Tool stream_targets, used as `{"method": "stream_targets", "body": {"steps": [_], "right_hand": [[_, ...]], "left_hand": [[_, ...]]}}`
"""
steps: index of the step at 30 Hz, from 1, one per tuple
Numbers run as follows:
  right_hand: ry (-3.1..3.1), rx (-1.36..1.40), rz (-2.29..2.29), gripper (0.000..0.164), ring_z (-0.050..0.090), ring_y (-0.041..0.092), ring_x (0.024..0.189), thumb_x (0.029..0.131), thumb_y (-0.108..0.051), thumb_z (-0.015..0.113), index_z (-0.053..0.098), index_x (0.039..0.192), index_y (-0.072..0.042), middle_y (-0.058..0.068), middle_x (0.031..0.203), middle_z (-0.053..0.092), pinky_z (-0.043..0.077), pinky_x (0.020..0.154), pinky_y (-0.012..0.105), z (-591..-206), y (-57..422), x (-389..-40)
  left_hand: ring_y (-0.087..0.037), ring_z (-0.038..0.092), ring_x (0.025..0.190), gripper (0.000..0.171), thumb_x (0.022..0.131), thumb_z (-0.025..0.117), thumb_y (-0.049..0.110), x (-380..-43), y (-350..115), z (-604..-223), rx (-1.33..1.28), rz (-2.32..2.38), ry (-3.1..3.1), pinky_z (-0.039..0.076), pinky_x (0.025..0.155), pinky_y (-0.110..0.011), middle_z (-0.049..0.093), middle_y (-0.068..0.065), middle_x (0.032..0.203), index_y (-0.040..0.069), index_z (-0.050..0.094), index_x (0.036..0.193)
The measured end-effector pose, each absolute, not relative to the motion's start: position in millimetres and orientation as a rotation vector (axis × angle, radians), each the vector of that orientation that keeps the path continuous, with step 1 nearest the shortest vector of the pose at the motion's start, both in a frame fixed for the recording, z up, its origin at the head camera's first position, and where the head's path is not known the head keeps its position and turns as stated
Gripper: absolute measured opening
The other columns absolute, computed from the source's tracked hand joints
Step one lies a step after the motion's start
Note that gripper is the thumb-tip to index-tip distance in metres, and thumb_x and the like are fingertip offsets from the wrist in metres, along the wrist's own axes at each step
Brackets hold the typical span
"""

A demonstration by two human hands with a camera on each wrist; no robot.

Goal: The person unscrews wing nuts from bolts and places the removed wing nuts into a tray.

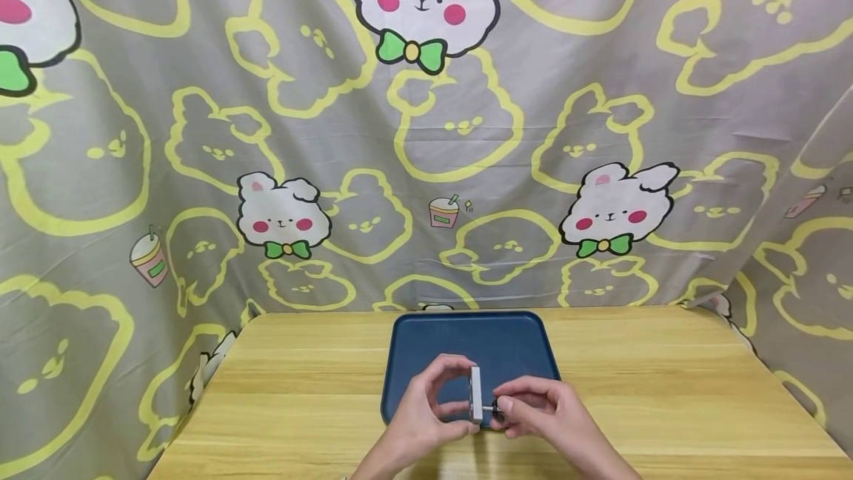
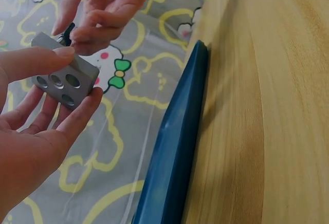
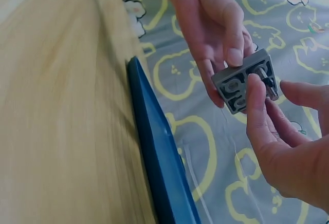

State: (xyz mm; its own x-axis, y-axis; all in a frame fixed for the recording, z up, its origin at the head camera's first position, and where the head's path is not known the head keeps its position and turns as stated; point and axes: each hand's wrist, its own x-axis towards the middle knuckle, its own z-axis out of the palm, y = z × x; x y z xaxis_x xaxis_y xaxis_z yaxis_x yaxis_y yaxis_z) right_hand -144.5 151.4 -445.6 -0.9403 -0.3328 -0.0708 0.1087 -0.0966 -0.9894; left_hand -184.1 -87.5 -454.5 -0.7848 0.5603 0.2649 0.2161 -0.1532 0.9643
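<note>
My left hand point(image 1: 426, 410) holds a small grey metal block point(image 1: 476, 395) upright by its edges, thumb on one side and fingers on the other. Several round holes show on the block's face in the left wrist view. From its other face a threaded bolt point(image 3: 273, 95) sticks out towards my right hand point(image 1: 543, 413). A black part that looks like a wing nut point(image 1: 497, 410) sits on this bolt, and the right thumb and fingers are curled round it. Those fingers partly hide it in every view.
Behind and below the hands, a dark blue tray point(image 1: 466, 339) lies on the light wooden table point(image 1: 300, 391). A grey curtain point(image 1: 373, 132) with rabbit prints hangs along the back and both sides of the table.
</note>
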Motion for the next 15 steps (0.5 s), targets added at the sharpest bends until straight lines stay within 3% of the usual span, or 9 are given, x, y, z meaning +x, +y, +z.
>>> {"method": "stream_targets", "body": {"steps": [15], "right_hand": [[1.864, -0.325, -2.097, 0.031, 0.075, 0.022, 0.092, 0.100, -0.013, 0.067, 0.065, 0.119, 0.011, 0.015, 0.102, 0.075, 0.062, 0.079, 0.034, -448.6, 152.7, -144.9]], "left_hand": [[-0.020, 0.052, 0.132, 0.064, 0.081, 0.081, -0.007, -181.4, -85.6, -454.5, 0.878, 2.004, 1.881, 0.058, 0.094, -0.040, 0.049, -0.015, 0.141, 0.005, 0.054, 0.138]]}}
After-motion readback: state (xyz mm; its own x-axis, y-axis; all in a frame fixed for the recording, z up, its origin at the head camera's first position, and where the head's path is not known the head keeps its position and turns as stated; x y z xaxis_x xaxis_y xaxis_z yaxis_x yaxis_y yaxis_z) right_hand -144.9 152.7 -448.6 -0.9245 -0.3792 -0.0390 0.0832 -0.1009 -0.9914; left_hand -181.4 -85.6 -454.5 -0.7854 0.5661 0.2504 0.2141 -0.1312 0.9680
